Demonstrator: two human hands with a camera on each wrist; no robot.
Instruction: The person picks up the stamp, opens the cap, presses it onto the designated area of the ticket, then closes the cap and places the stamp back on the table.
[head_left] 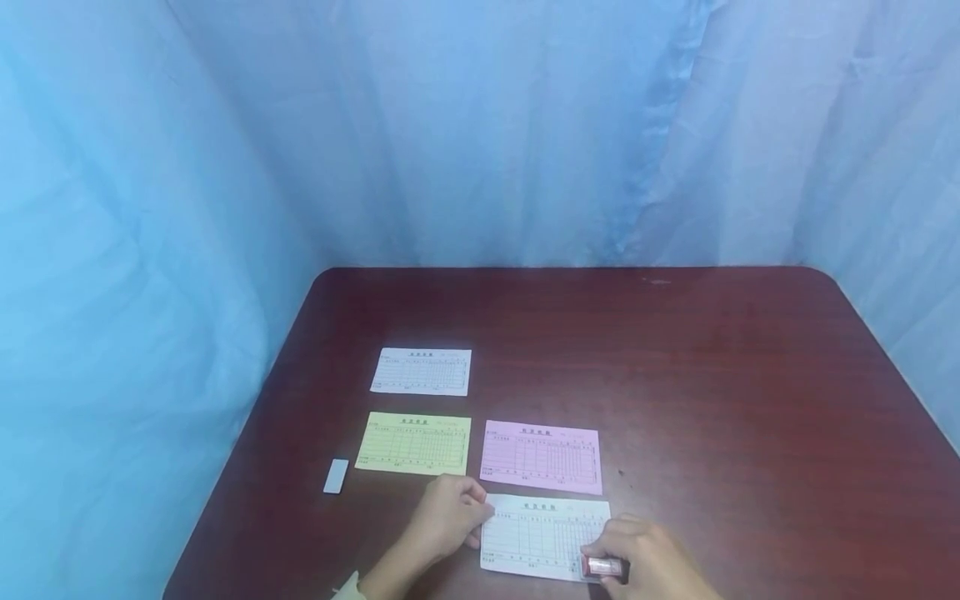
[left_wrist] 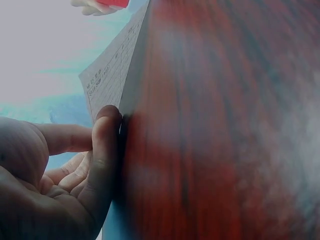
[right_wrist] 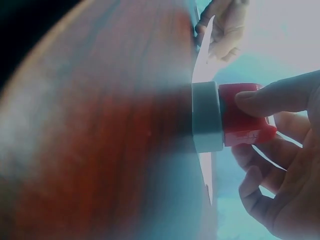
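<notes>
A white printed form (head_left: 536, 537) lies at the near side of the table. My left hand (head_left: 452, 512) pinches its left edge, thumb and forefinger at the paper in the left wrist view. With my right hand (head_left: 637, 554) I grip a red self-inking stamp (right_wrist: 245, 112) between thumb and fingers. Its grey base (right_wrist: 207, 117) stands on the form's lower right corner. Just beyond this sheet is a pink form (head_left: 542, 456), with a yellow form (head_left: 414, 443) to its left. Another white form (head_left: 422, 372) lies farther back.
A small white rectangular piece (head_left: 335, 476) lies left of the yellow form. The dark red-brown wooden table (head_left: 697, 375) extends to the right and back. Blue curtains (head_left: 480, 133) hang around its back and sides.
</notes>
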